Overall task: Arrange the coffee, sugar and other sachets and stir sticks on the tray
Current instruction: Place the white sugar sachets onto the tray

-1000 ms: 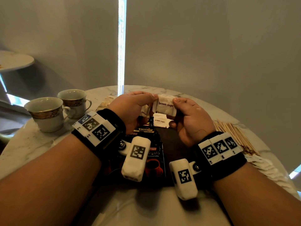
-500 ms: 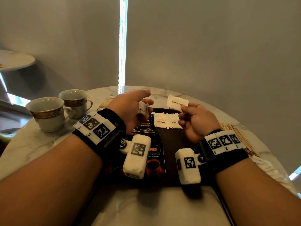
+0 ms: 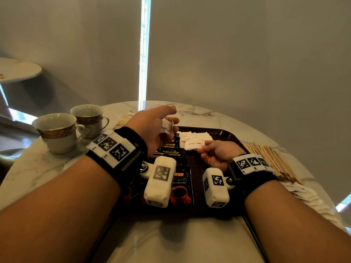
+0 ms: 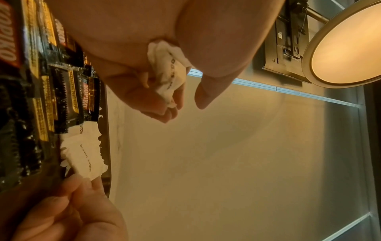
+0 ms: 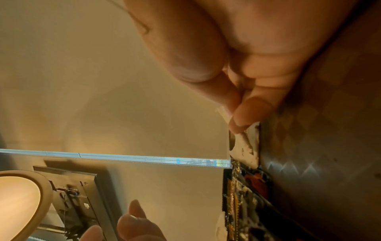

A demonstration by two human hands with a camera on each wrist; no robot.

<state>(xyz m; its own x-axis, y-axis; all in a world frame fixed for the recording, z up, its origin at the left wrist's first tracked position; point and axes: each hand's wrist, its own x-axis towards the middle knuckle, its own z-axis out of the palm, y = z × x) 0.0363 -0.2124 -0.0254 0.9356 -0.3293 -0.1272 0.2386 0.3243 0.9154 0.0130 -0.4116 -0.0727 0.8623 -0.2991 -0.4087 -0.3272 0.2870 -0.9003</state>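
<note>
Right hand [image 3: 218,154] dropped onto tray [image 3: 226,133], pinching brown sugar sachet [image 3: 194,144]; left hand [image 3: 152,128] clutches sachets [image 3: 167,128].

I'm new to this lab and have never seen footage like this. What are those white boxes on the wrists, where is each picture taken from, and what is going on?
No robot here: a person works with bare hands. The white boxes are small cameras strapped to each wrist; a third camera sits on the head. The wide picture is the head view, looking down at a marble table. The other two look along each hand from below, so you also see ceiling.

On the dark tray lie black coffee sachets and white sugar sachets. Two cups stand left, stir sticks lie right.

The left hand holds a few sugar packets. The right hand pinches one brown sugar sachet low over the tray.
</note>
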